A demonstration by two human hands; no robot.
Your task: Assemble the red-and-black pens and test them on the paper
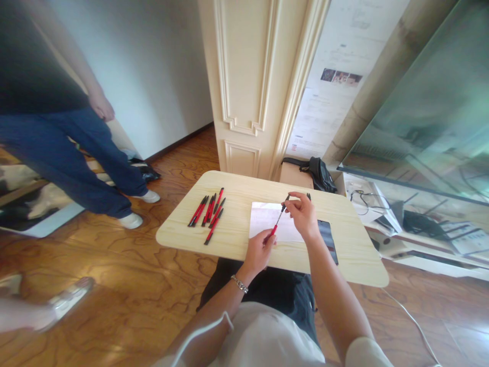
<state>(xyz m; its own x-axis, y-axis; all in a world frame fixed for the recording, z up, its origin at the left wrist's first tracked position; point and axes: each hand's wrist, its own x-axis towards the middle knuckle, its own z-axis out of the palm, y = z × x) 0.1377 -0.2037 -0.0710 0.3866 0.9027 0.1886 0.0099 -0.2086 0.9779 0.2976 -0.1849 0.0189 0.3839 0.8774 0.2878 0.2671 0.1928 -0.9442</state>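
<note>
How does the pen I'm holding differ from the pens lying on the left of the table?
The held pen is up off the table, gripped at its ends by the left hand and right hand, above the white sheet; the loose pens lie flat on the bare wood. The held pen is alone; the loose pens are a cluster, side by side. Both are red and black.
</note>
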